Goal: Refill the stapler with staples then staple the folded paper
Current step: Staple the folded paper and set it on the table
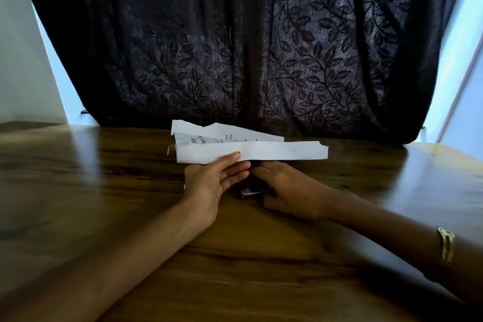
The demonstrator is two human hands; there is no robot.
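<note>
1. Gripping the folded paper (251,150) is the left hand (211,180): the thumb is lying on top of the near edge while the fingers are reaching underneath, so the sheet is being pinched and held just above the table (78,191).
2. Covering a small dark object is the right hand (290,188), fingers curling over it. That object, judging by the task, is the stapler (252,192); only a dark sliver with a pale glint is showing between the two hands, so how firmly it is being held I cannot tell.
3. The paper's long axis is running left to right across the view, with its near edge sitting right above the fingertips of both hands.
4. The stapler is lying just beneath and slightly nearer than that edge, and the right hand is clearly the closer one to it.
5. The step appears to be the stapling itself: the edge is needing to slide into the stapler's mouth.
6. Behind it all, a dark leaf-patterned curtain (261,47) is hanging.
</note>
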